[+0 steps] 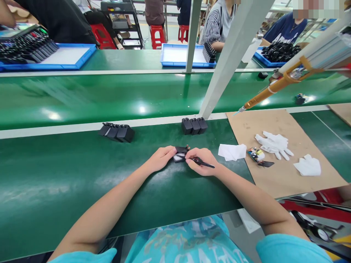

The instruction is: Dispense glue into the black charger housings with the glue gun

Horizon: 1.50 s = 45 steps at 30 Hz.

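My left hand (161, 157) is closed around a small black adapter housing (181, 149) resting on the green bench. My right hand (201, 161) pinches a thin black tool (204, 164) whose tip touches the same housing. Two rows of black adapters stand behind them, one (117, 132) to the left and one (194, 125) just past my hands.
A brown cardboard sheet (296, 124) lies at right with a white glove (274, 145), white cloths (232, 151) (308, 166) and a small circuit board (256, 155). An orange dispenser nozzle (263, 95) hangs above it. Blue trays (179, 55) and other people sit across the conveyor.
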Tool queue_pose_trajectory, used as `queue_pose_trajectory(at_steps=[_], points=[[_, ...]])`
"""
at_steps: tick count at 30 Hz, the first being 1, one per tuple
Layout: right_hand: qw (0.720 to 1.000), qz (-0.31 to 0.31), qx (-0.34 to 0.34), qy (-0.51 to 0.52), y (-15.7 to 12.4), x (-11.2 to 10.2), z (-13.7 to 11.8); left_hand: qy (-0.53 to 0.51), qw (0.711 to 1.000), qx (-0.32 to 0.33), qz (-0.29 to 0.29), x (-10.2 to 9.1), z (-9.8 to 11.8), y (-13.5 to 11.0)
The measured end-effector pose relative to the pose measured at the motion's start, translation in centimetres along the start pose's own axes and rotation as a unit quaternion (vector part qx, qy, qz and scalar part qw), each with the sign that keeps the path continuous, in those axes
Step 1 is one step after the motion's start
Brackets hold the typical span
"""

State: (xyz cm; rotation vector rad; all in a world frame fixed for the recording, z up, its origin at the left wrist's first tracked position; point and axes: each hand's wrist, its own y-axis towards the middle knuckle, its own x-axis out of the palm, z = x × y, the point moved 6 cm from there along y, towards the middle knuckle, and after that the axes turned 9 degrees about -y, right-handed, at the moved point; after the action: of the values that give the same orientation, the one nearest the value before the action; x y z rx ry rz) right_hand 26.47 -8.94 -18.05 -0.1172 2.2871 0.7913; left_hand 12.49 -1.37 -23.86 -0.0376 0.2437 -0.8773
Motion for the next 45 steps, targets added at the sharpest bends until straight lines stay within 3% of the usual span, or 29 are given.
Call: queue_pose_trajectory(at_steps=[13,25,30,36,41,45], points=[[0.998,-0.053,0.003,0.016,-0.1,0.5,0.3,0.007,1.0,-0.01,-0.009,-0.1,-0.1,0.1],[0.987,-0.141,0.027,0.076,0.1,0.3,0.8,0.023,1.0,-0.006,-0.015,0.0,0.2,0.1],[0.991,-0.118,0.035,0.056,0.4,-0.6,1.0,0.013,1.0,-0.008,-0.014,0.0,0.1,0.0],[0.982,-0.179,0.024,0.051,0.7,-1.9,1.2,0.026,1.0,-0.012,-0.007,-0.1,0.2,0.1],[0.986,-0.14,0.037,0.083,1.0,-2.8,1.4,0.043,0.999,-0.024,-0.001,-0.2,0.2,0.1],[0.987,-0.13,0.038,0.086,0.9,-2.1,1.2,0.02,0.999,-0.028,-0.007,-0.1,0.1,0.1]])
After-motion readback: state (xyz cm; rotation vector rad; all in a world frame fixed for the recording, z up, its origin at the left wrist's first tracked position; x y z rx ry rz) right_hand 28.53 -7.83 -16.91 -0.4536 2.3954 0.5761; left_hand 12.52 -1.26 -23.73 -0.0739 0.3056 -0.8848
